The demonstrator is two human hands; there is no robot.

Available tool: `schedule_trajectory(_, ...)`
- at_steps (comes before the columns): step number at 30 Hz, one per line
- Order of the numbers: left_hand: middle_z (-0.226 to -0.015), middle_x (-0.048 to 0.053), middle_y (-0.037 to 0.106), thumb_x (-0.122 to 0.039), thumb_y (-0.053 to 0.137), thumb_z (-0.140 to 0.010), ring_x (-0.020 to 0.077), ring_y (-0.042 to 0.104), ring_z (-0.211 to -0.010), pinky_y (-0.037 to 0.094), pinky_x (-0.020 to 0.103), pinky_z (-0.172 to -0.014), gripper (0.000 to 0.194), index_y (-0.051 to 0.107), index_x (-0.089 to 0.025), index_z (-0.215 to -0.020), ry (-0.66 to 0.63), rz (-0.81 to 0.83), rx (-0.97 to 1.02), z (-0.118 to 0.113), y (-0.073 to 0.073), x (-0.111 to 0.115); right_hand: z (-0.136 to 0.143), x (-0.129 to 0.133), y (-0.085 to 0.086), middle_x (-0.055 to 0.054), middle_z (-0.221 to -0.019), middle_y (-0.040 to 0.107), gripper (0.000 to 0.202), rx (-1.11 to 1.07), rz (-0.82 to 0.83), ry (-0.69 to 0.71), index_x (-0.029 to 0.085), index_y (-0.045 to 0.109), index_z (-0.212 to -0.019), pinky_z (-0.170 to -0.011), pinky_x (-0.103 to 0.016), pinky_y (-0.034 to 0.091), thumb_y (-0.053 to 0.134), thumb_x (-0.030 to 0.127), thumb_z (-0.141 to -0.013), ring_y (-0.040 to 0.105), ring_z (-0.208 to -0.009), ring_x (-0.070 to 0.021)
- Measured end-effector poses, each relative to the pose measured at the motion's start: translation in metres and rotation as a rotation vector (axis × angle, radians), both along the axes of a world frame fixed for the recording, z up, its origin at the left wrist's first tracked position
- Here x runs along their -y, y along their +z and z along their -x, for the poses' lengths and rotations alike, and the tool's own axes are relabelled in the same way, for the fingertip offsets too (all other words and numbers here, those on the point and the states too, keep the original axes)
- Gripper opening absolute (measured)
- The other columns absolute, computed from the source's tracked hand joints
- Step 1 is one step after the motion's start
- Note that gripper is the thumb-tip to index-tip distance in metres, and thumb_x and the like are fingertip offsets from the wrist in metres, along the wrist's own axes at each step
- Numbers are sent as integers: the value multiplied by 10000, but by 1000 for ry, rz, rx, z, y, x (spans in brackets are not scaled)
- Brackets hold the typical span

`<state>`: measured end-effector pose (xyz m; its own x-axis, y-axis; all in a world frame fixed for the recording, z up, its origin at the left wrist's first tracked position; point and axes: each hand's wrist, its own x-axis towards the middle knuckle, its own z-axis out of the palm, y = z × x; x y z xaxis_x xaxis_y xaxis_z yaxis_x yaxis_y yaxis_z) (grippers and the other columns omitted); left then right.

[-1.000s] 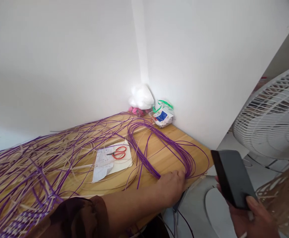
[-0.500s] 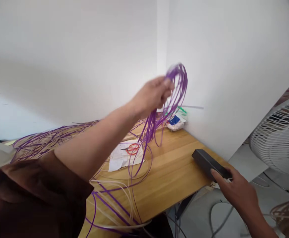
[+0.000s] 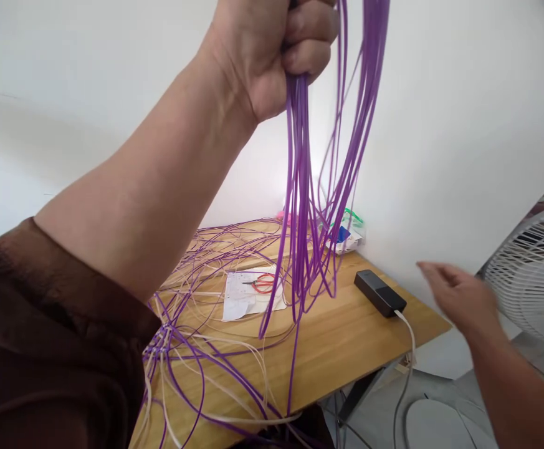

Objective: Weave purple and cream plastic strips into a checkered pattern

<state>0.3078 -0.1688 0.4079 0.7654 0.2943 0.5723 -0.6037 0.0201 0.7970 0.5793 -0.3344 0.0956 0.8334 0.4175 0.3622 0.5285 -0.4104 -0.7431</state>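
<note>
Raised high at the top of the view, my left hand (image 3: 272,56) is closed around a looped bundle of purple strands (image 3: 302,187). The loops dangle over the table, and their upper part runs out of the picture. On the right, my right hand (image 3: 463,296) is in the air, slightly blurred, with its fingers stretched out and nothing visible in it. Nearest to it, a black box-shaped device (image 3: 379,292) with a pale cable lies on the table, apart from the hand. At lower left, purple and cream strands meet in a woven piece (image 3: 162,340), partly hidden by my sleeve.
On the wooden table (image 3: 337,349) lie red-handled scissors (image 3: 263,284) on white paper (image 3: 234,305). Loose strands spread across its left and back. A white and blue packet (image 3: 346,239) sits in the back corner by the wall. A white fan (image 3: 533,268) stands at right.
My left hand has come up and closer with the purple bundle, which hangs longer now. My right hand has let go of the black device and lifted away to the right.
</note>
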Motion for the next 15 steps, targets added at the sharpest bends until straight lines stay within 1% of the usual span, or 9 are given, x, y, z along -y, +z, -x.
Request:
schedule_trajectory(1, -734, -14, 55, -166, 101, -965, -5, 96, -519, 8, 187, -590, 412, 176, -172, -560, -27, 12, -10, 1, 0, 3, 8, 5, 22, -93, -1056, 705, 358, 8, -243, 11, 241, 701, -988, -915, -462, 503, 569, 537, -836, 660, -980, -312)
schedule_trajectory(2, -750, -10, 49, -188, 79, -963, -7, 90, -525, 12, 190, -605, 414, 174, -171, -560, -49, 16, -23, 2, 1, 5, 18, 9, 44, -92, -1072, 695, 350, 18, -476, 78, 235, 688, -1008, -920, -455, 522, 597, 528, -840, 662, -996, -298)
schedule_trajectory(3, -764, -7, 46, -215, 50, -957, -9, 81, -531, 20, 192, -621, 415, 169, -171, -562, -66, 14, -38, 4, 1, 6, 27, 11, 64, -87, -1075, 683, 339, 32, -615, 178, 241, 676, -1029, -930, -465, 528, 632, 517, -838, 643, -1050, -297)
schedule_trajectory(4, -773, -5, 44, -246, 15, -949, -11, 73, -537, 30, 192, -637, 419, 164, -172, -564, -77, 2, -54, 6, 2, 8, 36, 13, 83, -79, -1094, 670, 331, 29, -660, 281, 255, 667, -1052, -962, -485, 512, 648, 510, -842, 619, -1102, -300)
schedule_trajectory(5, -778, -4, 45, -268, -20, -940, -14, 67, -540, 43, 191, -649, 428, 163, -170, -566, -83, -17, -72, 9, 4, 9, 45, 13, 100, -81, -1157, 648, 343, 29, -675, 376, 267, 648, -1101, -999, -501, 486, 653, 504, -852, 591, -1154, -299)
schedule_trajectory(7, -768, -7, 50, -269, -54, -941, -19, 67, -535, 71, 180, -659, 447, 173, -162, -571, -94, -61, -93, 15, 7, 12, 59, 9, 127, -83, -1320, 569, 467, -7, -624, 567, 282, 585, -1228, -1076, -511, 415, 679, 522, -838, 516, -1259, -290)
schedule_trajectory(10, -708, -24, 70, -226, -30, -972, -25, 87, -516, 116, 147, -650, 467, 194, -149, -570, -119, -101, -107, 26, 11, 23, 79, -4, 155, -93, -1396, 515, 657, -39, -550, 779, 257, 499, -1336, -1106, -512, 370, 708, 562, -794, 469, -1310, -286)
schedule_trajectory(13, -600, -43, 132, -246, 26, -990, -20, 94, -491, 152, 121, -612, 509, 221, -136, -533, -158, -87, -157, 38, 12, 35, 101, -20, 171, -84, -1248, 608, 655, -27, -555, 857, 209, 486, -1337, -1080, -487, 407, 750, 445, -786, 536, -1237, -265)
schedule_trajectory(15, -502, -56, 218, -355, 228, -984, -32, 127, -448, 166, 92, -561, 537, 287, -116, -506, -63, 131, -231, 47, 12, 36, 113, -29, 176, -74, -1054, 661, 583, -63, -519, 877, 160, 515, -1300, -1030, -474, 462, 743, 373, -808, 616, -1111, -247)
